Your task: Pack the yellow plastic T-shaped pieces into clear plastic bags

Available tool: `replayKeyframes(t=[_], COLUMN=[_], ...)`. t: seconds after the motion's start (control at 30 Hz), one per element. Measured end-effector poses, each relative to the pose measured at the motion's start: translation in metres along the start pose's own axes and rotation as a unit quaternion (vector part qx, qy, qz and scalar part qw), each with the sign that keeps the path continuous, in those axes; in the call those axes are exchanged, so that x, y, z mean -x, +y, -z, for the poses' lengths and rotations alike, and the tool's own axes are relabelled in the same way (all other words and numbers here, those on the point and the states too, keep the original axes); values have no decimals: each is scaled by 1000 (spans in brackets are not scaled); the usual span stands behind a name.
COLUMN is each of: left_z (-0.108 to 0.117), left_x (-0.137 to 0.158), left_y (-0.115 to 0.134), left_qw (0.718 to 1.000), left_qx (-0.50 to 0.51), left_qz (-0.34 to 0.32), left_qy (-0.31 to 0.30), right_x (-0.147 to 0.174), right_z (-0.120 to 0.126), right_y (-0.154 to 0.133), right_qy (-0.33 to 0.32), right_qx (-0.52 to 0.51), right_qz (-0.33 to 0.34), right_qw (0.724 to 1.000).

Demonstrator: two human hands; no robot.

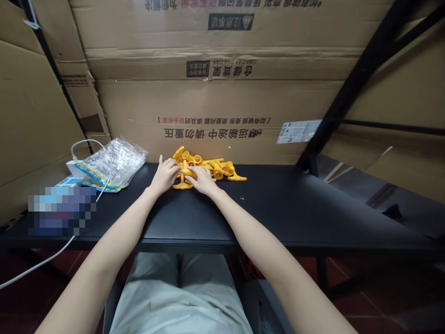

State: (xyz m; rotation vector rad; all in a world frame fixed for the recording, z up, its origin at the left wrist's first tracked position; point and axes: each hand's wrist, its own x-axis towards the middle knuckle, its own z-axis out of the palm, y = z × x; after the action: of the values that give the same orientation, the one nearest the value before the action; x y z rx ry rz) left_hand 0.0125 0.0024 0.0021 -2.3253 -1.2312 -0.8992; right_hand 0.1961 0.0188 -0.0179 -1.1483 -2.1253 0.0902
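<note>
A heap of glossy yellow-orange plastic pieces (222, 168) lies at the back of the black table; some show round cup-like ends, others T-shaped bars. At the heap's left end, my left hand (166, 176) has its fingers curled against one yellow plastic piece (188, 173), thumb raised. My right hand (204, 182) closes on the same piece from the other side, its fingertips partly hidden. Just below the hands, a T-shaped yellow end (182, 185) rests near the tabletop. Whether the touching pieces are joined, I cannot tell.
The black table (278, 208) runs across the view, with a cardboard wall (222, 97) behind it. On the left lie a clear plastic bag (120, 160), a white cable (73, 239) and a blurred-out object (60, 211). A black metal post (344, 99) slants up on the right.
</note>
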Motion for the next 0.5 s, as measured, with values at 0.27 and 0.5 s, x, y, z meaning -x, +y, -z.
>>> replayKeyframes(t=[0.27,0.5], left_z=[6,14], left_x=[-1,1], left_y=[1,8], left_qw=[996,980], left_qx=[-10,-47], left_qz=[91,186], left_qy=[12,-62], right_x=[0,2], right_z=[7,7], right_y=[-4,-8], right_qy=[46,36], right_qx=[4,9], right_qz=[19,7], right_qw=[999,999])
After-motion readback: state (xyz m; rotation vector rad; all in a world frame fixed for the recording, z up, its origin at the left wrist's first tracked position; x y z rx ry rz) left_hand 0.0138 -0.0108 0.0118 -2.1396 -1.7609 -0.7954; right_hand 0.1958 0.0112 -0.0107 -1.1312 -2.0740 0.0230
